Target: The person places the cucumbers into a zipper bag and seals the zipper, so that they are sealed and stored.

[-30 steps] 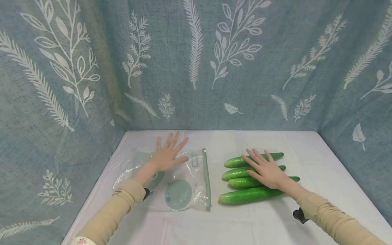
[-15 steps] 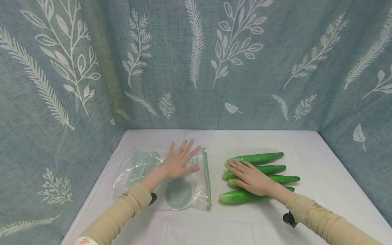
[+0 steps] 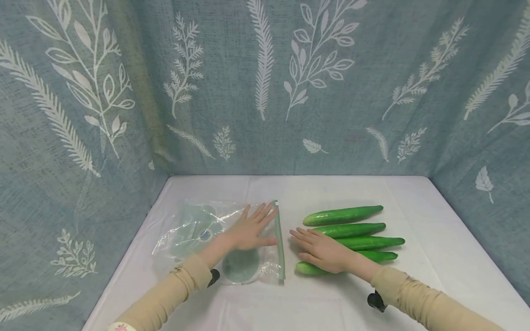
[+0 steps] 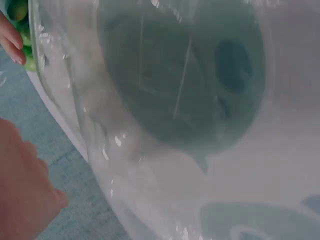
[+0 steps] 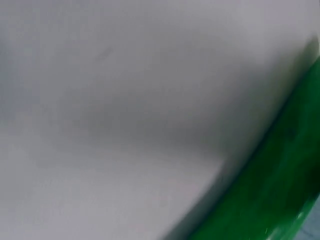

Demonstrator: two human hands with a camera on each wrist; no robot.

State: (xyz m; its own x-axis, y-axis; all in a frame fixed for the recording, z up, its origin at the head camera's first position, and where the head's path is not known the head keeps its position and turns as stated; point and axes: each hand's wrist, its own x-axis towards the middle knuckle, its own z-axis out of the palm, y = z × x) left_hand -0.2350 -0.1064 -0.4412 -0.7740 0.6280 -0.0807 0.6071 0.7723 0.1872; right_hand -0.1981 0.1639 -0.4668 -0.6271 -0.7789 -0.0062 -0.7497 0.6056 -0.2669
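Observation:
My left hand (image 3: 250, 228), fingers spread, is over the right part of a clear zip bag (image 3: 269, 269) with green printed shapes and a green zip strip along its right edge. Whether it touches the bag I cannot tell. To the right, several green cucumbers (image 3: 343, 215) lie side by side. My right hand (image 3: 320, 250) reaches across their left ends with straight fingers, palm down, holding nothing. Its palm hides parts of the nearer ones. The left wrist view shows the bag's film (image 4: 150, 185) up close, and the right wrist view shows one cucumber (image 5: 270, 190).
A white cloth (image 3: 290, 308) covers the table. Blue-green curtains (image 3: 290, 142) with white leaf prints hang behind it and at both sides. Small black devices, such as the one at the right wrist (image 3: 376, 301), sit under both sleeves.
My left hand has moved right and nearer across the bag toward its zip strip. My right hand has slid left and nearer over the cucumbers. The bag and cucumbers have stayed put.

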